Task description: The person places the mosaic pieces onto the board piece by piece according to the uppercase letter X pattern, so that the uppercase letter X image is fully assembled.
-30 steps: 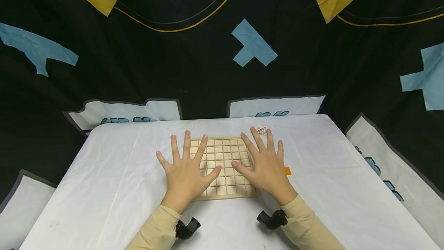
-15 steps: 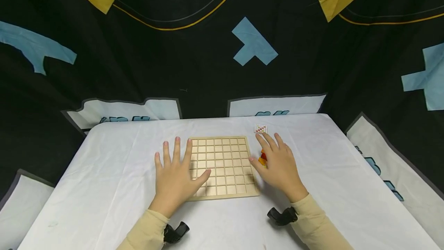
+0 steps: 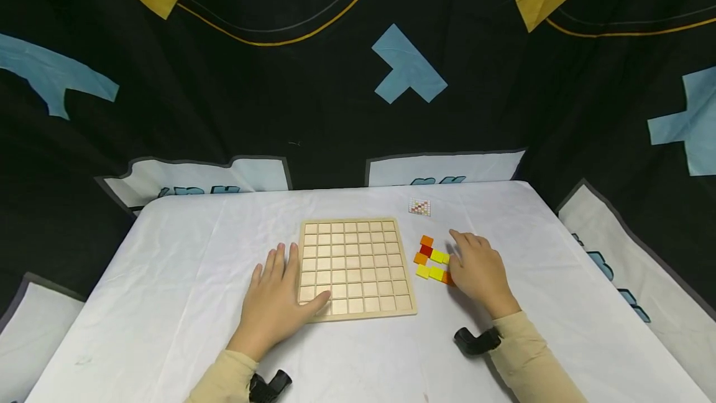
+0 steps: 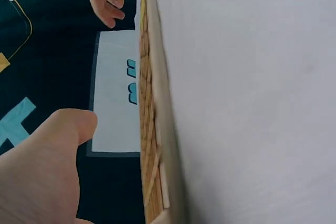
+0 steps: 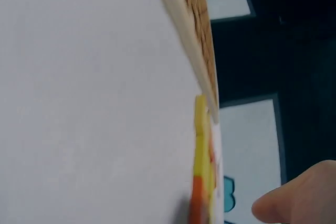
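Observation:
A pale wooden board (image 3: pixel 358 266) with a grid of square cells lies flat on the white table. My left hand (image 3: pixel 271 303) is at its left side, fingers straight, with the thumb over the lower left cells. In the left wrist view that thumb (image 4: pixel 73 129) stands out beside the board's edge (image 4: pixel 157 103). Right of the board lies a loose group of small flat square tiles: yellow (image 3: pixel 436 273), orange (image 3: pixel 420 259) and red (image 3: pixel 426 250). My right hand (image 3: pixel 483 272) is at the group's right end, fingers loosely bent, hiding part of it. Its thumb (image 5: pixel 299 198) shows apart from the tiles.
A small printed card (image 3: pixel 419 207) with a coloured grid pattern lies behind the tiles. The white cloth-covered table (image 3: pixel 168 303) ends at a dark curtain (image 3: pixel 324 111) with yellow and blue shapes. Each wrist wears a black camera mount (image 3: pixel 477 342).
Both hands have come off the board's middle and moved apart. The left went to the board's left side; the right moved right past the tiles, which now show. The right fingers bent from widely spread.

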{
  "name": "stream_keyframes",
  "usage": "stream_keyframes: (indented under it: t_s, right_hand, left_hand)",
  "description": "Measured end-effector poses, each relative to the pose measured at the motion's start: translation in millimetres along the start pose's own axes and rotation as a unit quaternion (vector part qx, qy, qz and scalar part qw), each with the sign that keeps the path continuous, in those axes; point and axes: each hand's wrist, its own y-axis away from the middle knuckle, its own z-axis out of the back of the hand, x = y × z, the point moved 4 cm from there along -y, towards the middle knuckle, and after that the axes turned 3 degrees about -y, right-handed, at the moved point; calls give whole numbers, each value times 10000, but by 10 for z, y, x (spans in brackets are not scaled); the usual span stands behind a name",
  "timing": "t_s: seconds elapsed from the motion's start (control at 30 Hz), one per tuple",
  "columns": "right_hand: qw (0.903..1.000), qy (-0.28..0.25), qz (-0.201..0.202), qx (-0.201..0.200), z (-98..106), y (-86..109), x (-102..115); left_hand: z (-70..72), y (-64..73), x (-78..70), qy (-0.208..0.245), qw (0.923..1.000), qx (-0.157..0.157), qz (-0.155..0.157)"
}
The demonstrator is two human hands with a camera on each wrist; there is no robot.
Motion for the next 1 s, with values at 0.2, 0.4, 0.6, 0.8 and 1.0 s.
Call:
stream_keyframes:
  t_s: [0.2,0.4,0.6,0.8,1.0]
  right_hand:
    - [9992,1,-242,333,-87,-4,-111]
    - [9982,-295,-275,443,-158,-22,-106]
    - [9981,-555,-128,241,-214,-32,-91]
    - [9961,-843,-104,236,-252,-62,-84]
    - [9909,-1270,-375,256,-270,-111,-114]
  left_hand:
    - [-118,46,47,185,9997,131,5]
    - [-239,101,72,330,9994,139,-21]
    - [-359,141,84,378,9991,184,-62]
    - [-389,151,97,328,9992,158,-151]
    - [-396,152,93,286,9992,176,-194]
